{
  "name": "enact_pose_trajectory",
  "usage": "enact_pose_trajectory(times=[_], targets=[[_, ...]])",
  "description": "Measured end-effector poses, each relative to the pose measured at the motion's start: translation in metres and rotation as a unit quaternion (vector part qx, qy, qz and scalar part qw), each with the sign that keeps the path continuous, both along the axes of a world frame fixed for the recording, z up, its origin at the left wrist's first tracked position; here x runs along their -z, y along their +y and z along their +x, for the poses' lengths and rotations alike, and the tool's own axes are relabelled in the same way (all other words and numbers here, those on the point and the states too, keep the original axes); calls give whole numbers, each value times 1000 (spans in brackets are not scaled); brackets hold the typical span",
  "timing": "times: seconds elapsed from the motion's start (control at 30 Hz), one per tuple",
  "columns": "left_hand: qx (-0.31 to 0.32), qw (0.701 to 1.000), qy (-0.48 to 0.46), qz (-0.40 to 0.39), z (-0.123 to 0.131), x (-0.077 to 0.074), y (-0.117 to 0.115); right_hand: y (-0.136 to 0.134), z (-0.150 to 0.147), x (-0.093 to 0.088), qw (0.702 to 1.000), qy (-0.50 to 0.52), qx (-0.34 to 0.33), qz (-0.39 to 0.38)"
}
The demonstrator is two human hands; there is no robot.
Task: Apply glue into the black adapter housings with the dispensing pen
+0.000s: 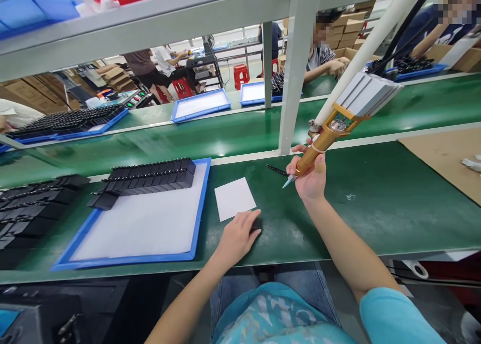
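Observation:
My right hand (312, 180) is wrapped round a gold-coloured dispensing valve (319, 146) with a pale blue nozzle (288, 182) pointing down to the left. A grey block (366, 94) sits at its upper end, beside a white pole. My left hand (238, 234) rests low on the green bench, its fingers curled over a small black block (256, 226) that they mostly hide. Just beyond those fingers lies a white square of paper (235, 199). A black pen (277, 169) lies behind the nozzle.
Left of my hands, a blue-rimmed tray (201, 209) bears rows of black blocks (150, 176). More black parts (33, 209) stand farther left. A metal post (288, 73) and shelf (150, 26) rise ahead. Cardboard (443, 158) lies right. Co-workers sit across the green conveyor (210, 138).

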State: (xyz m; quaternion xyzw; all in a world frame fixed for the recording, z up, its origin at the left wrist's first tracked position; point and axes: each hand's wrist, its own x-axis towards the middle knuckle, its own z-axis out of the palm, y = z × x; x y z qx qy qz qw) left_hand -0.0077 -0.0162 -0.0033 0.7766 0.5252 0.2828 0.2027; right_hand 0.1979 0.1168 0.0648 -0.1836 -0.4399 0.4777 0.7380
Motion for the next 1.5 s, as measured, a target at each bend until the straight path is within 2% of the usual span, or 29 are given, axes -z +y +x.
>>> enact_pose_trajectory(times=[0.03, 0.07, 0.1, 0.17, 0.23, 0.27, 0.33, 0.4, 0.5, 0.7, 0.83, 0.93, 1.0, 1.07, 1.13, 1.2, 1.23, 1.33, 1.4, 1.5], targets=[[-29, 993, -102, -41, 1, -2, -1, 1, 0, 1, 1000, -1, 0, 2], [-59, 970, -218, -90, 3, -4, -2, 2, 1, 2, 1000, -3, 1, 3], [-83, 927, -336, -142, 6, -6, -4, 3, 1, 3, 1000, -7, 2, 2], [-86, 805, -536, -239, 14, -13, -8, 4, 2, 4, 1000, -13, 7, -3], [-53, 691, -657, -296, 21, -22, -12, 5, 2, 3, 1000, -15, 15, -5], [-34, 654, -690, -308, 24, -25, -14, 6, 2, 3, 1000, -14, 20, -5], [0, 620, -719, -314, 27, -32, -17, 6, 3, 2, 1000, -12, 27, -3], [21, 621, -722, -305, 28, -36, -18, 7, 3, 3, 999, -14, 30, -1], [39, 638, -712, -290, 25, -37, -20, 8, 4, 4, 999, -18, 32, 2], [55, 676, -688, -259, 22, -31, -21, 9, 5, 6, 997, -41, 68, -3], [26, 705, -661, -256, 15, -28, -26, 10, 6, 6, 995, -46, 90, -4], [-21, 741, -616, -267, -5, -29, -29, 13, 9, 8, 996, -29, 88, 4], [-78, 793, -556, -235, -31, -30, -27, 17, 11, 9, 995, -21, 95, 14], [-162, 863, -451, -161, -71, -31, -21, 21, 13, 10, 995, -22, 98, 16], [-252, 921, -287, -78, -122, -31, -10, 23, 14, 11, 995, -29, 96, 15], [-329, 940, -88, -5, -177, -31, 5, 23, 14, 10, 995, -34, 95, 19], [-376, 927, 7, 9, -205, -31, 13, 22, 14, 10, 995, -36, 94, 23], [-494, 846, 201, -23, -277, -33, 35, 21, 13, 10, 995, -43, 90, 28], [-524, 821, 227, -27, -313, -34, 46, 21, 13, 9, 995, -49, 88, 23], [-539, 810, 230, -21, -344, -30, 55, 21, 14, 9, 994, -57, 89, 9]])
